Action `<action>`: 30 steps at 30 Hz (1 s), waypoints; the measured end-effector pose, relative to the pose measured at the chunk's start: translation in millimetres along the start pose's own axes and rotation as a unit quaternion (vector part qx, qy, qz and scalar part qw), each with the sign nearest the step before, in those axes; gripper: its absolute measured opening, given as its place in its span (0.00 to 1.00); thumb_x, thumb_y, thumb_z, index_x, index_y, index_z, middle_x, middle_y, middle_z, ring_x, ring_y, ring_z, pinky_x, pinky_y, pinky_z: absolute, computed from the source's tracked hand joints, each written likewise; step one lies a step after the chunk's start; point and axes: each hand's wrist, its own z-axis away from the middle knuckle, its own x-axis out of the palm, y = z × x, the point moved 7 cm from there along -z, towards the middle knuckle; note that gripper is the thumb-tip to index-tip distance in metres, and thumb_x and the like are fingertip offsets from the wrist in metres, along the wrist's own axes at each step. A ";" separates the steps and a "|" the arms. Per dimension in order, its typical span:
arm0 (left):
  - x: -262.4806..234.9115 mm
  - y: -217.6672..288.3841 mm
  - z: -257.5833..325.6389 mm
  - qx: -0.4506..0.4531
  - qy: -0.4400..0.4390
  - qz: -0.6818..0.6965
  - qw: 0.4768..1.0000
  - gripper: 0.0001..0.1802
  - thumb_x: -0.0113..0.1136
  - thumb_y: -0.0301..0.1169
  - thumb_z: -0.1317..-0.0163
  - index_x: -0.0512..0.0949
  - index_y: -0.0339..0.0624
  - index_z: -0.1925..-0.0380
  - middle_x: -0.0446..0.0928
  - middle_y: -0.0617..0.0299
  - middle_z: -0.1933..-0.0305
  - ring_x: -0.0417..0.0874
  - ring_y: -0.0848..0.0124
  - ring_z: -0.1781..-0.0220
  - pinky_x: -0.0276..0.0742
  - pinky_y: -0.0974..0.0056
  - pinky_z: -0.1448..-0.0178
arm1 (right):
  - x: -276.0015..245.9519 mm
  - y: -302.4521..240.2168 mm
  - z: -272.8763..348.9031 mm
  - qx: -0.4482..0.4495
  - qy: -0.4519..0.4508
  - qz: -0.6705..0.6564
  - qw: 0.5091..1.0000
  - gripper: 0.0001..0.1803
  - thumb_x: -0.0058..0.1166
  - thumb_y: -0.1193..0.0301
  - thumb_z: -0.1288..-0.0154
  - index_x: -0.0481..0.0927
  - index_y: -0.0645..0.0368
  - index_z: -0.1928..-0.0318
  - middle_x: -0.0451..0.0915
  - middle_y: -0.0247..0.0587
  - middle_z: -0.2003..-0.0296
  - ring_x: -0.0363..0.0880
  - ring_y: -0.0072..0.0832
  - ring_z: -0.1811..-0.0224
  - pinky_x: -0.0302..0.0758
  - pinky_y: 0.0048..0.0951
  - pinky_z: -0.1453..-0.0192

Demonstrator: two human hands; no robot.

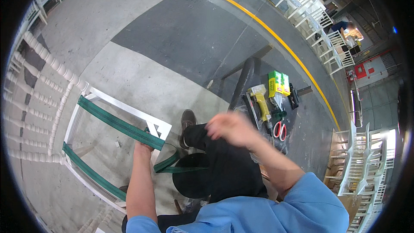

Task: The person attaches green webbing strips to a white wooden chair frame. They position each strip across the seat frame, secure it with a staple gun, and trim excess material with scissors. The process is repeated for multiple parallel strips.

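Note:
A white chair frame [125,108] with turned spindles [48,95] lies tipped in front of me on the left. Two green webbing straps cross its open seat: an upper strap [118,123] and a lower strap [92,173]. My left hand [144,147] is at the right end of the upper strap, partly under it, its fingers mostly hidden. From that corner a loose tail of webbing [167,164] trails right, over a dark rounded shape beside my leg. My right hand [230,129], smeared by motion, is raised above my knee; whether it holds anything is unclear.
On a dark stand at my right lie a yellow pneumatic stapler [260,102], green and yellow boxes [279,83] and red-handled scissors [280,130]. White chairs [319,21] line the far right, past a yellow floor line [258,20]. Stacked white chair frames [366,164] stand right. Another person [339,27] works far off.

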 end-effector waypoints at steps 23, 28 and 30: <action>13.2 -14.4 11.9 -0.078 -0.161 0.066 0.982 0.28 0.41 0.46 0.17 0.82 0.35 0.41 0.86 0.42 0.45 0.89 0.45 0.46 0.86 0.34 0.39 | 20.0 -83.6 20.1 0.059 0.097 0.231 0.966 0.23 0.76 0.62 0.33 0.85 0.59 0.42 0.86 0.30 0.61 0.78 0.18 0.68 0.76 0.26 0.65; 16.7 -22.3 5.3 -0.110 -0.172 0.076 0.976 0.28 0.40 0.45 0.16 0.83 0.34 0.41 0.86 0.42 0.46 0.89 0.45 0.46 0.86 0.34 0.40 | 131.2 -27.6 -28.0 0.130 -0.092 0.268 0.950 0.19 0.74 0.62 0.31 0.85 0.64 0.50 0.85 0.32 0.67 0.78 0.19 0.74 0.75 0.25 0.71; 24.2 -26.7 5.3 -0.126 -0.182 0.077 0.972 0.28 0.40 0.44 0.16 0.83 0.34 0.41 0.86 0.41 0.46 0.89 0.45 0.47 0.86 0.34 0.40 | 132.2 -4.1 -39.6 0.129 -0.091 0.301 0.940 0.20 0.73 0.62 0.30 0.84 0.65 0.49 0.85 0.33 0.68 0.78 0.20 0.75 0.76 0.26 0.71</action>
